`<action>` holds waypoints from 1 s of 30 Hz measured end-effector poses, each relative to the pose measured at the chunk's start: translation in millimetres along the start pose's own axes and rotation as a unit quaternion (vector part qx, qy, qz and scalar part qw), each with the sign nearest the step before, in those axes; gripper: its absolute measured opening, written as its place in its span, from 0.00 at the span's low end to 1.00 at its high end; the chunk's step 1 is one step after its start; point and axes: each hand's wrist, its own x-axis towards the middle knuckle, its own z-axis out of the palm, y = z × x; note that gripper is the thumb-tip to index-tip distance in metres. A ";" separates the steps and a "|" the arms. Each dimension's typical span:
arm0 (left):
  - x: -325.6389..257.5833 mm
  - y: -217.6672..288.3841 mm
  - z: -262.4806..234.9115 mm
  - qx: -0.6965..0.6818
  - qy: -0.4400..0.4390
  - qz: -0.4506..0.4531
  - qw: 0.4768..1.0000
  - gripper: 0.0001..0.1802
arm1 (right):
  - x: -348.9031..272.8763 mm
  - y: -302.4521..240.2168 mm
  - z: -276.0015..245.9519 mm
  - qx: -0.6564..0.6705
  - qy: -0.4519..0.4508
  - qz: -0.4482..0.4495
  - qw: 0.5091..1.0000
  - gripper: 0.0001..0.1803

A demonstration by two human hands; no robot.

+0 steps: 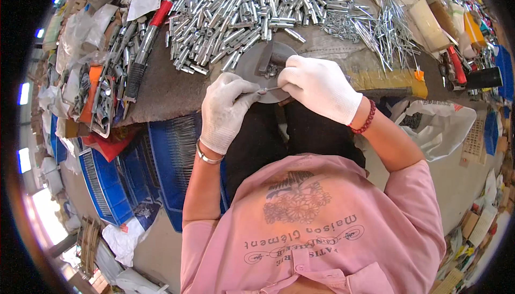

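Note:
Both hands wear white knit gloves and meet over a round grey dish [248,68] at the bench's front edge. My left hand [225,109] is closed, its thumb and forefinger pinching a small metal piece [262,92]. From the right, my right hand [322,86] is closed on a thin metal rod [272,88], whose left end meets that small piece. Whether the two are joined I cannot tell. On the dish stands a dark block [265,57], with small metal bits [272,72] beside it. The right fingertips are partly hidden behind the hand.
A large heap of short metal tubes [241,17] covers the far bench, with thin metal rods [383,34] to its right. Red-handled tools [155,17] lie at the left. Blue bins [174,154] stand below left. A white sack [442,127] hangs open below right.

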 end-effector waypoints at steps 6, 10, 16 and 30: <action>1.8 2.3 0.8 0.034 0.005 0.047 0.998 0.09 | -1.2 -3.1 6.0 -0.046 0.011 -0.015 0.999 0.02; 0.5 6.8 0.3 0.025 0.013 0.037 0.999 0.08 | -17.7 14.3 -15.9 -0.046 0.094 0.018 0.994 0.03; -1.1 6.2 0.6 0.036 0.021 0.055 0.998 0.09 | -31.8 87.4 -53.1 -0.203 0.126 0.203 0.949 0.04; -2.1 3.9 1.3 0.024 0.023 0.051 0.998 0.08 | -29.5 103.5 -41.8 -0.163 0.125 0.160 0.965 0.09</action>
